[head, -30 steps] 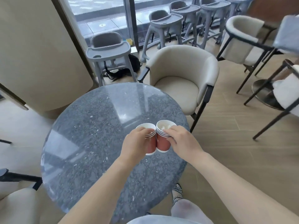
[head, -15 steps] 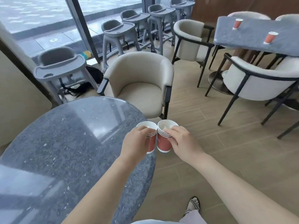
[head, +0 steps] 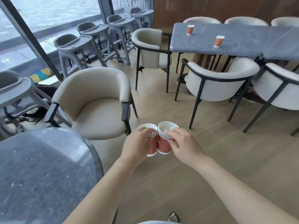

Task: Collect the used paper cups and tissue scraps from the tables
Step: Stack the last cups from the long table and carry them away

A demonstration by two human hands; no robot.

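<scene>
I hold two stacks of red paper cups with white rims side by side over the floor. My left hand (head: 137, 145) grips the left cup stack (head: 152, 147); my right hand (head: 182, 144) grips the right cup stack (head: 163, 145), which touches it. Each stack shows several nested rims. Something white lies inside the right stack; I cannot tell what. Two more red paper cups stand upright on the long grey table (head: 242, 46) at the far right: one cup (head: 190, 29) near its left end, another cup (head: 219, 41) nearer the front edge.
The round grey stone table (head: 40, 175) fills the lower left. A beige armchair (head: 97, 102) stands just ahead, with white armchairs (head: 218, 81) around the long table. Grey high chairs (head: 76, 46) line the window at the left. Wooden floor lies between the tables.
The view has swung right, away from the round table. Both hands with their cup stacks now hang over the floor, and the long table with two cups is closer.
</scene>
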